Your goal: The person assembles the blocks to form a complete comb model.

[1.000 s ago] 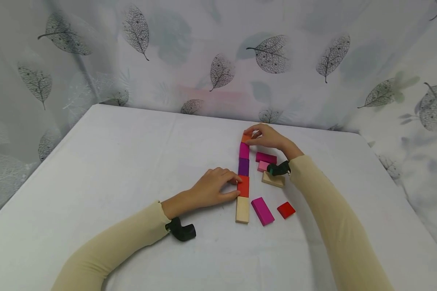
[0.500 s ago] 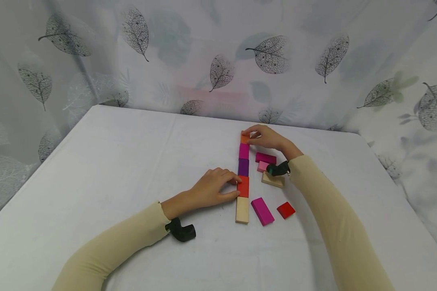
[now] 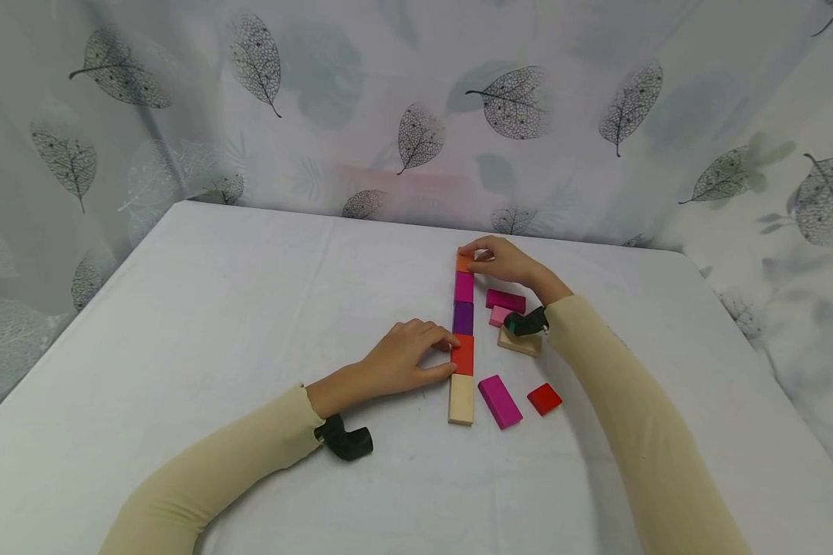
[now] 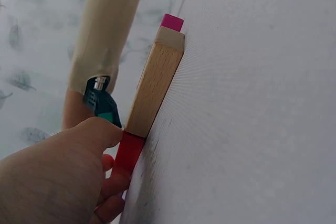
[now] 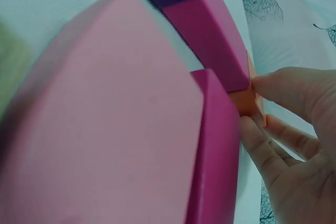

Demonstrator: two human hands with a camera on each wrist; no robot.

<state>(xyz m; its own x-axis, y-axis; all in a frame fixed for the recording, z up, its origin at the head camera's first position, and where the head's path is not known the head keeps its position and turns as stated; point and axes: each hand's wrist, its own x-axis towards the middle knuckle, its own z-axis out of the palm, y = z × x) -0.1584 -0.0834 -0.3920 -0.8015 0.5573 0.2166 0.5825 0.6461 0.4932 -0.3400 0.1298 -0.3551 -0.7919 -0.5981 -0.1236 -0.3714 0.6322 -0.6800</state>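
A straight row of wooden blocks runs away from me on the table. From near to far it has a natural wood block (image 3: 461, 401), a red-orange block (image 3: 465, 356), a purple block (image 3: 463, 317), a magenta block (image 3: 463, 287) and an orange block (image 3: 462, 260). My left hand (image 3: 403, 361) holds the red-orange block from the left; its thumb (image 4: 107, 132) lies by the seam with the natural block. At the far end my right hand (image 3: 505, 260) pinches the orange block (image 5: 244, 102) between thumb and fingers, against the magenta block's end.
Right of the row lie a magenta block (image 3: 506, 301), a pink block (image 3: 498, 316) and a natural block (image 3: 519, 341), partly behind the right wrist camera (image 3: 526, 321). Nearer are another magenta block (image 3: 500, 401) and a small red block (image 3: 544, 399). A leaf-print curtain (image 3: 305, 116) hangs behind the table.
My right hand has shifted slightly left with the orange block, which now lines up more closely with the row. The left hand stays in place on the red-orange block.
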